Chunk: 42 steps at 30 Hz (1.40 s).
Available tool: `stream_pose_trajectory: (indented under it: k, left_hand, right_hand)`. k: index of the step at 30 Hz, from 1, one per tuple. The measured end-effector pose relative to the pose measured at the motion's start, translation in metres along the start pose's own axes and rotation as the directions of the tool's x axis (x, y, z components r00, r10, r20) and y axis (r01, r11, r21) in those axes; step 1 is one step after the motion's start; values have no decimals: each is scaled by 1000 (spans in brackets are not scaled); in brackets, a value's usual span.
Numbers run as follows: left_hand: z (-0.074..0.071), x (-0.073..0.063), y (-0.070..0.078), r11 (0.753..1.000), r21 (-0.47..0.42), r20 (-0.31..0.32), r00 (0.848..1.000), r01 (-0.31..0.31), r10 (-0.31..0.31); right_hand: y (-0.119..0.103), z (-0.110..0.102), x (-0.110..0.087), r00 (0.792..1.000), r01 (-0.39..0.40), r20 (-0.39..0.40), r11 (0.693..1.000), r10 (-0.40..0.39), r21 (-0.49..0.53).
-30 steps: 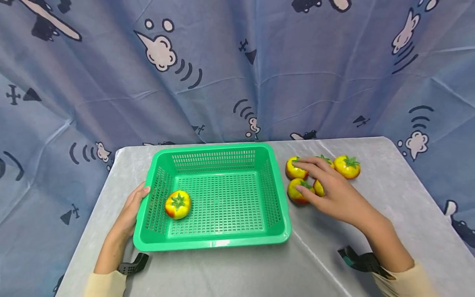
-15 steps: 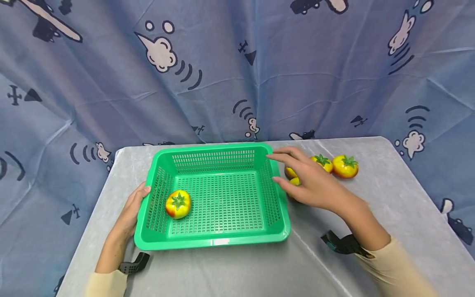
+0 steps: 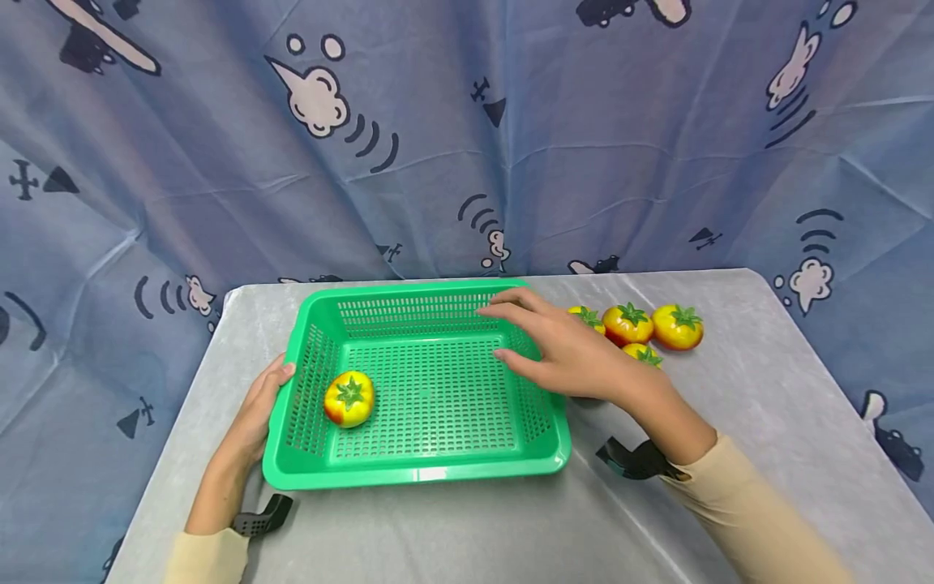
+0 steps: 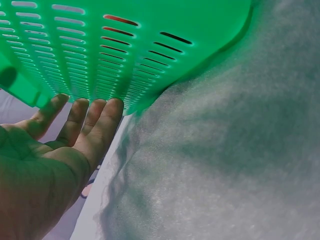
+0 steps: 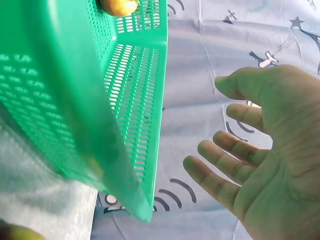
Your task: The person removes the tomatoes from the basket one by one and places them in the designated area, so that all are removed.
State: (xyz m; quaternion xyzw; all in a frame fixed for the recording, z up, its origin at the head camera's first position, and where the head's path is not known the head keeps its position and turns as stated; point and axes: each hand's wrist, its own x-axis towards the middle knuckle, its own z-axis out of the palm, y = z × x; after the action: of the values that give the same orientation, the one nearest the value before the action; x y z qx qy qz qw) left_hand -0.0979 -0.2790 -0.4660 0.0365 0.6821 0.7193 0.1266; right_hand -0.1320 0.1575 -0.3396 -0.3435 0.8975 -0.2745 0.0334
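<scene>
A green perforated plastic basket (image 3: 419, 477) sits on the table, with one glossy yellow-and-red tomato (image 3: 349, 399) at its left side. My left hand (image 3: 257, 414) holds the basket's left side, a digit over the rim; in the left wrist view its straight fingers (image 4: 107, 122) lie against the slotted outer wall. Over the basket's right rim, my right hand (image 3: 558, 349) hovers with fingers spread. The right wrist view shows nothing in that palm. Right of the basket lie several more tomatoes (image 3: 679, 327) with green leafy tops, partly hidden behind the right hand.
A grey cloth covers the table (image 3: 759, 389). Behind it hangs a blue patterned curtain (image 3: 438, 146). Each wrist carries a black band mount (image 3: 264, 517).
My right hand has moved left from over the tomatoes to above the basket's right rim, uncovering some of them. The left hand and the basket have stayed put.
</scene>
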Motion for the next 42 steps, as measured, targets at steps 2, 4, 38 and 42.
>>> stream_pose_trajectory:
  k: [2,4,38,42]
  left_hand:
    - [1,0,0,1000,-1,5,1000,-1,1]
    - [2,1,0,1000,-1,10,1000,-4,4]
    - [1,1,-1,1000,0,3,1000,-15,15]
    - [1,0,-2,1000,-1,1,1000,-15,15]
  right_hand:
    - [-2,2,4,1000,8,9,1000,-8,-2]
    - [-2,4,7,1000,15,17,1000,-15,-3]
    - [-26,36,65,979,73,190,997,-68,-17]
    - [-30,44,71,974,76,217,997,-69,-26]
